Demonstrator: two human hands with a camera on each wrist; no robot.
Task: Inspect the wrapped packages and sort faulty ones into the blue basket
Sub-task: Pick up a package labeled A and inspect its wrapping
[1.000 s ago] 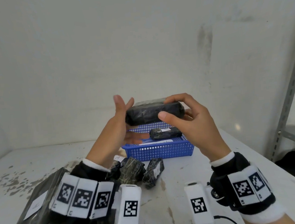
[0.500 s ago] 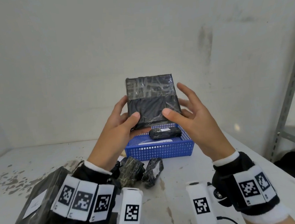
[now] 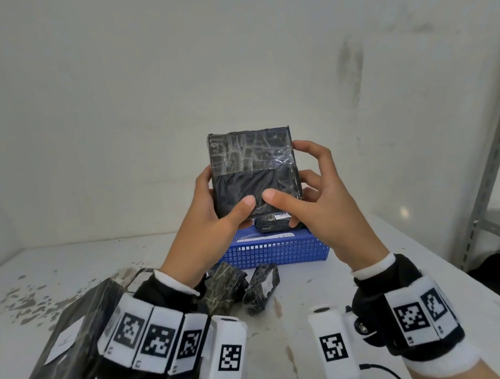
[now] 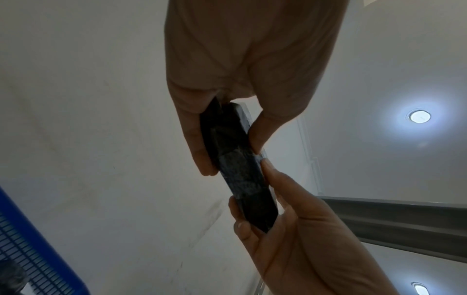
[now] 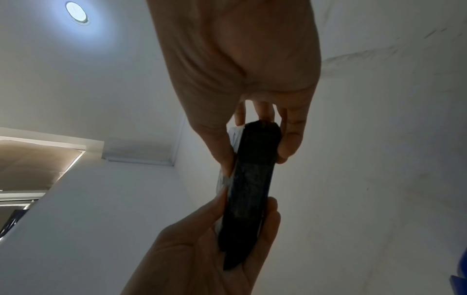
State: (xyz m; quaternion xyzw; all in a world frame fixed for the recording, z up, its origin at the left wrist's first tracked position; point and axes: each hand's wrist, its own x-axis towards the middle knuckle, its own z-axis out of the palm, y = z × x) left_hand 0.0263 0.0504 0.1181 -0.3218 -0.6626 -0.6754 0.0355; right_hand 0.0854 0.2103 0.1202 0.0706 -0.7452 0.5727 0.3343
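Head view: a flat rectangular black package (image 3: 254, 170), its upper half under crinkled clear tape, stands upright above the blue mesh basket (image 3: 274, 252) near the bench's far edge. Left hand (image 3: 206, 223) and right hand (image 3: 323, 210) pinch it, thumbs in front, fingers behind.

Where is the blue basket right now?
In the head view the blue basket sits on the white table, mid-frame, just behind and below both hands, which hold up the flat black package.
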